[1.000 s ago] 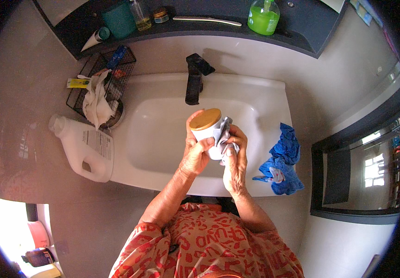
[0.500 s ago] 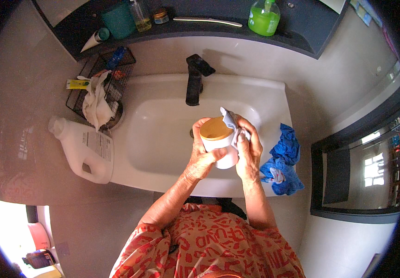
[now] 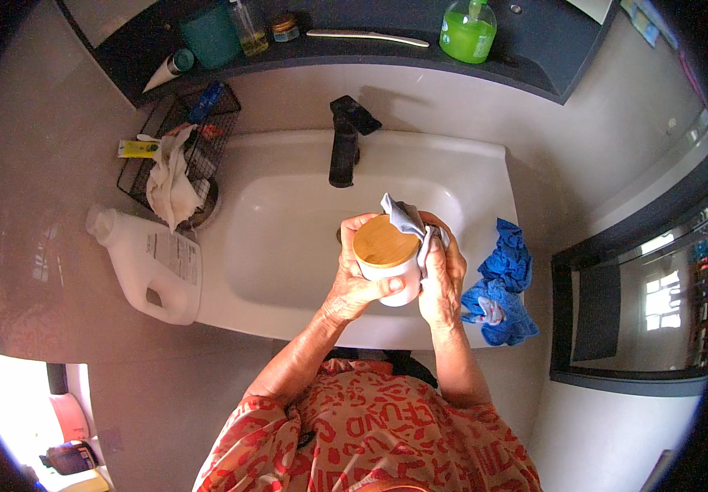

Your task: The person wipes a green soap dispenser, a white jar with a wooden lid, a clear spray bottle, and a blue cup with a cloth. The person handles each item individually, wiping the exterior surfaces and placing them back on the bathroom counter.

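A white jar [image 3: 403, 287] with a round wooden lid [image 3: 385, 241] is held above the near part of the white sink [image 3: 280, 271]. My left hand [image 3: 351, 285] wraps round the jar's left side, its thumb across the front. In my right hand [image 3: 444, 283] is a grey cloth [image 3: 419, 232], pressed against the jar's right side. One corner of the cloth sticks up over the lid's edge. The fingers behind the jar are partly hidden.
A black faucet [image 3: 343, 148] stands at the sink's back. Left are a wire basket [image 3: 224, 115] with a pale cloth [image 3: 172, 184] and a white jug [image 3: 145, 262]. A blue cloth [image 3: 506, 262] lies on the right rim. A dark shelf [image 3: 354, 53] holds a green soap bottle [image 3: 467, 37].
The jar has tipped slightly, so more of the lid's top shows. My right hand and the cloth have shifted a little along the jar's right side.
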`<state>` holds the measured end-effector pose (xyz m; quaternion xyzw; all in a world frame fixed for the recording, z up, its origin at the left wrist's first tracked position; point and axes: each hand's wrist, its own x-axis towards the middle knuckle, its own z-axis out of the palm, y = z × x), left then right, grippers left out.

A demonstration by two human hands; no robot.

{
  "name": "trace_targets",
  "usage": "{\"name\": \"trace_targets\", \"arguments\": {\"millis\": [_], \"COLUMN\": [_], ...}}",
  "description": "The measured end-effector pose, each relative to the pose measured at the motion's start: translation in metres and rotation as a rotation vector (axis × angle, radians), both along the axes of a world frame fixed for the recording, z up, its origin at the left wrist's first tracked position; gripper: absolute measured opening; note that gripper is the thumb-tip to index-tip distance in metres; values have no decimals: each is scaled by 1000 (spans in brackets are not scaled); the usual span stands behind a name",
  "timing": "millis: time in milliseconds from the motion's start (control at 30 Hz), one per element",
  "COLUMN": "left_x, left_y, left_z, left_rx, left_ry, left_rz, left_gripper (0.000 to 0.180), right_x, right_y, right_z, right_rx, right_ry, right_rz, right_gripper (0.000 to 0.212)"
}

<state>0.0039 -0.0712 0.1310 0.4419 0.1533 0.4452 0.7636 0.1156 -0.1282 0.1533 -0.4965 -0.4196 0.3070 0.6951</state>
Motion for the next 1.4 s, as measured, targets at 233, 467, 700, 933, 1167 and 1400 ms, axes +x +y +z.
{"name": "trace_targets", "arguments": {"millis": [233,467,700,933,1167,1400], "left_x": [0,5,9,8,7,11], "left_y": [2,5,8,4,1,-1], "left_z": [10,2,5,3,0,-11], "left_rx": [-10,-108,-83,-47,-225,-72], "left_ry": [-28,-80,-102,-9,-126,-2], "left_rz": [-27,8,67,36,21,77], "left_gripper": [80,75,72,80,84,100], "right_x": [12,-3,-16,2,18,-11], "right_y": [6,-5,-12,-1,12,3], "right_z": [-18,-24,-38,-11,4,-21], "right_rx": [-68,-96,172,61,-191,15], "right_ry": [227,-56,-497,-278,165,-292], "right_rz": [209,-45,-167,-140,112,-137], "right_gripper": [49,42,48,42,40,43]}}
